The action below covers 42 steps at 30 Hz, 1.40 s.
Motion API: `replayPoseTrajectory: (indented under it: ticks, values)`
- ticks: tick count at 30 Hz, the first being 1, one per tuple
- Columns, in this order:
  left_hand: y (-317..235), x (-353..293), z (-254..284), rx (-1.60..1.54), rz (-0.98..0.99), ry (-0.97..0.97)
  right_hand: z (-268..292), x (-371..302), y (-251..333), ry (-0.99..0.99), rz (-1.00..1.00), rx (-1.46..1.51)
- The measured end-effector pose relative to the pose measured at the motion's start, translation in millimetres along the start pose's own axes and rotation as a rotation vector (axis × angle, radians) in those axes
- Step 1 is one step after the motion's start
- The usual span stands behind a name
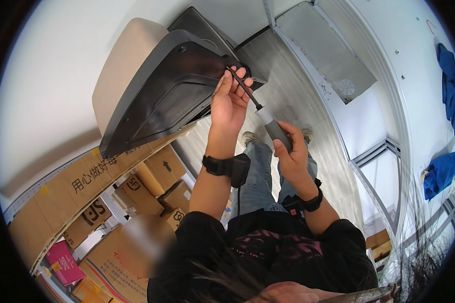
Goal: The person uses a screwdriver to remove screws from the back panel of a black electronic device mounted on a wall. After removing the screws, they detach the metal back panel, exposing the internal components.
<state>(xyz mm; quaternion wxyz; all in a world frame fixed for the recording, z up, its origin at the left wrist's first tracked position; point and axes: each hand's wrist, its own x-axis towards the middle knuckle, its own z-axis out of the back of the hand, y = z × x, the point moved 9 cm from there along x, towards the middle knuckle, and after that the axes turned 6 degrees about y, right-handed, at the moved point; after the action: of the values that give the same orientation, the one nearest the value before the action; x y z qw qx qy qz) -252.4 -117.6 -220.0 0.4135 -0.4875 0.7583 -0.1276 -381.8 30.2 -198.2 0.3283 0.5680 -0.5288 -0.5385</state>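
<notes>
A screwdriver (271,123) with a grey handle and a thin dark shaft slants across the middle of the view. My right hand (294,160) is wrapped round the lower part of its handle. My left hand (228,107) pinches the shaft near its far end, palm turned up. The screwdriver's tip meets the right corner of a dark panel (172,93) on a large beige-and-black appliance housing (124,60). Fingers and shadow hide the exact spot where the tip touches, so any screw there cannot be made out.
Below the housing, at left, a shelf holds several cardboard boxes (162,169) and a pink box (64,262). A grey metal panel (326,50) with a round vent lies at upper right. Blue cloths (442,174) hang on the white wall at right. Grey floor (283,76) shows between.
</notes>
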Motion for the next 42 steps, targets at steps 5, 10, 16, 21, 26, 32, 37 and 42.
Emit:
replayPoseTrajectory:
  ticks: [5, 10, 16, 21, 26, 32, 37, 42]
  values:
    - [-12.1, -12.1, -1.2, 0.366, 0.035, 0.040, -4.9, 0.5, 5.2, -0.008, 0.012, -0.090]
    - [-69.9, -64.9, -39.1, 1.267, -0.425, 0.083, -10.3, 0.9, 8.6, -0.009, 0.030, -0.091]
    - [-148.7, -141.4, -159.9, 1.855, -1.452, 0.150, -12.5, -0.8, 21.0, -0.059, 0.099, -0.144]
    - [-159.2, -102.4, -180.5, 2.189, -1.226, 0.065, -13.1, -7.7, 21.3, -0.127, 0.219, -0.237]
    - [-156.7, -85.3, -176.2, 2.317, -1.267, -0.055, -12.6, -15.8, 14.8, -0.215, 0.219, -0.121]
    - [-155.7, -86.5, -175.1, 2.280, -1.302, -0.065, -12.8, -18.8, 7.2, -0.256, 0.141, 0.090]
    - [-157.0, -84.8, -173.7, 2.265, -1.307, -0.066, -11.3, -18.6, 13.1, -0.277, 0.120, 0.017]
    - [-155.2, -87.8, -174.3, 2.251, -1.299, -0.067, -9.2, -20.5, 20.1, -0.328, 0.310, -0.148]
